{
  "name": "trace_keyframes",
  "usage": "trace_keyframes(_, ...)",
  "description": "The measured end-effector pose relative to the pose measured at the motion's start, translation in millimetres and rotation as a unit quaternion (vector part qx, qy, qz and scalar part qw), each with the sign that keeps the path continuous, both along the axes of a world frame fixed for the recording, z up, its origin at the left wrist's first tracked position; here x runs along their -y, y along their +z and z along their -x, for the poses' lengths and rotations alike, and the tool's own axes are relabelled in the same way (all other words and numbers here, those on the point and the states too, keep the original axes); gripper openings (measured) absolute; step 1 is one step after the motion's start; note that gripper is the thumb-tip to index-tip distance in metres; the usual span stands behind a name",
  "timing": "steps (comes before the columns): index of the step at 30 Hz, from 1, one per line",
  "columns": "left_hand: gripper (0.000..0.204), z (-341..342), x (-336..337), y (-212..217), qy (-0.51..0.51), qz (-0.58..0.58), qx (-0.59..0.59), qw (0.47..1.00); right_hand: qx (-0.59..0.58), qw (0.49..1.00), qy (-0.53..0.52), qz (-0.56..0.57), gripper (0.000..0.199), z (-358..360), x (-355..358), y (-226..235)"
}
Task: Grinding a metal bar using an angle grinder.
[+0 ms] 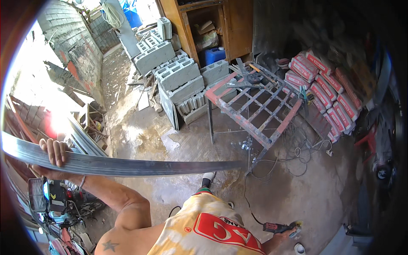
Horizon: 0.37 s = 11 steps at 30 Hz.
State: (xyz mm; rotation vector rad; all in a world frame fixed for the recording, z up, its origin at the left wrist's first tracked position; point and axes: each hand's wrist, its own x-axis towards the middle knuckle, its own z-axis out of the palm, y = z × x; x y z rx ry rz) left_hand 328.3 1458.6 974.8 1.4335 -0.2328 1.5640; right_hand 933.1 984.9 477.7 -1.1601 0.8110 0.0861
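My left hand (53, 154) is closed around a long grey metal bar (140, 165), fingers over its upper edge. The bar runs from the left rim across the view, its far end near a leg of the metal-frame table. Low on the right, my right hand (287, 233) is closed on an angle grinder (272, 228) with a red and black body. A yellowish disc shows at the grinder's head, and a black cord trails from its rear. My right forearm is mostly hidden by my shirt.
A red and grey slatted metal table (250, 120) carries a hammer and other tools. Tangled cables (293, 153) lie on the floor beside it. Concrete blocks (177, 73) and red-and-white sacks (325, 91) are stacked behind. A motorcycle (72, 199) stands at left.
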Motion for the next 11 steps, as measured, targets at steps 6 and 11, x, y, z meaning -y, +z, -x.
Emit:
trace_keyframes(6, 0.052, 6, 44, 34, 0.056, -0.078, -0.036, 0.995, -0.011, 0.997, 0.043, -0.061, 0.046, 6, -14, 6)
trace_keyframes(11, 0.047, 31, 77, 57, 0.136, -0.118, -0.066, 0.981, -0.019, 0.998, 0.039, -0.055, 0.049, 21, -15, -2)
